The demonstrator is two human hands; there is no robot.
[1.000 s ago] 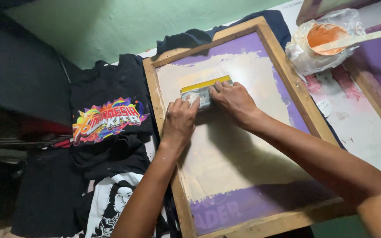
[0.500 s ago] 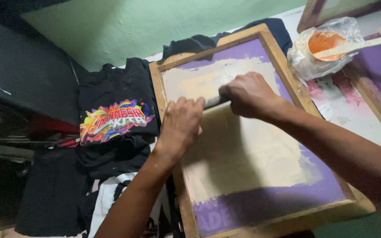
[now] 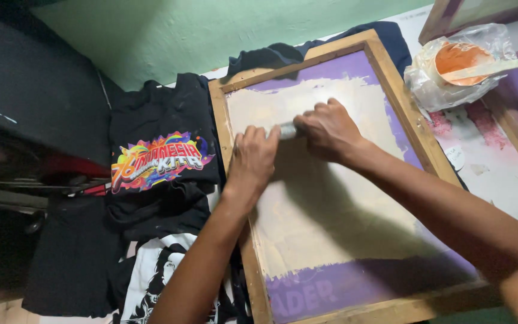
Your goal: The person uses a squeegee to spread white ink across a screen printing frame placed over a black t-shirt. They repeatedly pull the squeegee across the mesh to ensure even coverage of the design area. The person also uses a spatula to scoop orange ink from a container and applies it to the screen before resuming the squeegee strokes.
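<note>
My left hand [image 3: 254, 157] and right hand [image 3: 329, 129] sit side by side, both clamped on a squeegee [image 3: 288, 129] whose grey edge shows between them. It rests on the cream-coated mesh in the upper half of a wooden screen frame [image 3: 407, 114], with purple showing around the ink. A dark garment [image 3: 283, 55] pokes out beyond the frame's top edge. Left of the frame lies a pile of black shirts [image 3: 157, 162], the top one bearing a colourful print. To the right, a plastic-wrapped tub of orange ink [image 3: 460, 60] holds a flat stick [image 3: 499, 66], on the paint-stained surface [image 3: 493, 174].
</note>
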